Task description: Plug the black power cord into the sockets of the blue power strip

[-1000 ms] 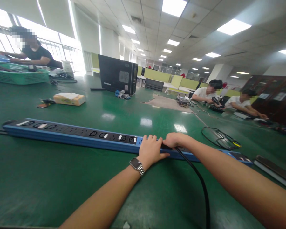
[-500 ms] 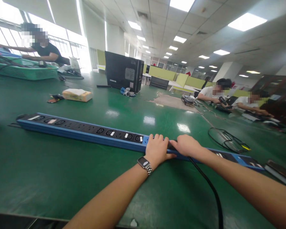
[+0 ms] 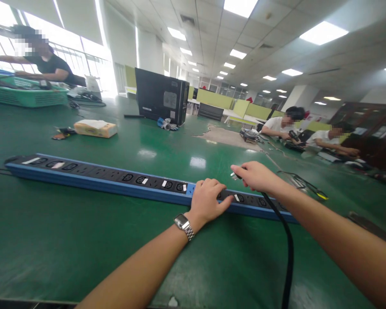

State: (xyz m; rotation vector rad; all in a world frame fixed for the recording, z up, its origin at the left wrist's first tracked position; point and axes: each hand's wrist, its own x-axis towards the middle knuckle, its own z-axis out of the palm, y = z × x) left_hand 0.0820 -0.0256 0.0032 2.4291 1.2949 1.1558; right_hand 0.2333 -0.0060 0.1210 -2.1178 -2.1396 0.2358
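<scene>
A long blue power strip (image 3: pixel 93 182) with black sockets and white labels lies across the green table. My left hand (image 3: pixel 209 198), wearing a watch, is closed over its middle, fingers bent across the top and thumb out to the right. Above the strip, to the right, my right hand (image 3: pixel 255 175) pinches a black plug (image 3: pixel 239 173). Metal prongs stick out of it towards the left, clear of the sockets. From under that hand a thick black cord (image 3: pixel 288 253) hangs down to the bottom of the view. My right forearm hides the strip's right end.
Behind the strip stand a black computer case (image 3: pixel 161 96), gloves (image 3: pixel 167 124) and a tissue pack (image 3: pixel 95 128). A green basket (image 3: pixel 35 98) is at left, a coiled cable (image 3: pixel 304 182) at right. Three other people sit around the table.
My right hand has lifted up off the strip with the plug, whose prongs now show. My left hand stays on the strip. The whole view has shifted slightly.
</scene>
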